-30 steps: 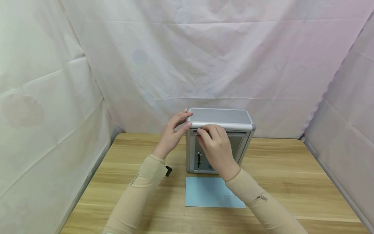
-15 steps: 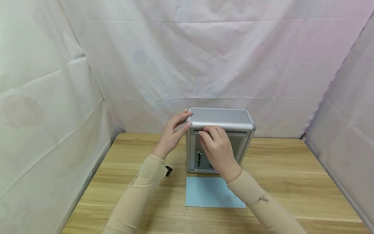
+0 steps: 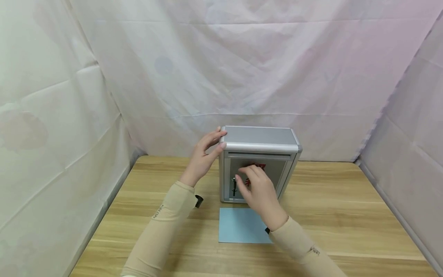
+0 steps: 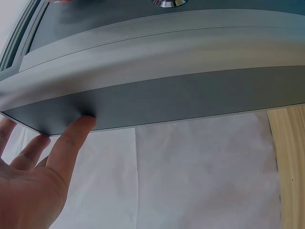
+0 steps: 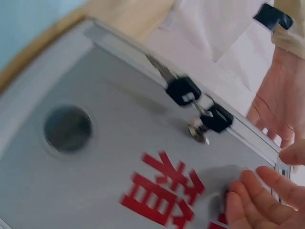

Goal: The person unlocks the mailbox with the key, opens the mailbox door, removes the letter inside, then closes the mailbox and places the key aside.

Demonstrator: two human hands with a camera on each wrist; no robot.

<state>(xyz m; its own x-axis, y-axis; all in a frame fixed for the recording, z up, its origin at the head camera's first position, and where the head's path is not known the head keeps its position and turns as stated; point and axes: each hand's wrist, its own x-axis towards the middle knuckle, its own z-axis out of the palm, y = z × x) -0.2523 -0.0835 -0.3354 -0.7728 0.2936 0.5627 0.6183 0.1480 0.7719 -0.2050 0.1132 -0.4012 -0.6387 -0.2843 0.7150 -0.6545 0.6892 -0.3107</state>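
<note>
A grey metal lockbox (image 3: 257,135) with silver edges stands upright, a narrow slot (image 3: 259,155) across the top of its front. My left hand (image 3: 203,156) rests on its upper left corner, fingers fairly straight. In the left wrist view, fingertips (image 4: 86,120) touch the side panel. My right hand (image 3: 260,192) hovers before the front door, fingers loosely bent, holding nothing. Red characters (image 5: 162,191) mark the door and are partly covered by that hand in the head view. One key sits in the door's lock (image 5: 198,131); a second black-headed key (image 5: 183,90) hangs from it.
A light blue paper sheet (image 3: 238,227) lies on the wooden table (image 3: 346,215) just in front of the lockbox, its right part under the right forearm in the head view. White cloth (image 3: 256,77) hangs behind and at both sides.
My right hand has come down from the slot to in front of the door, uncovering the slot and some red lettering. My left hand stays at the corner.
</note>
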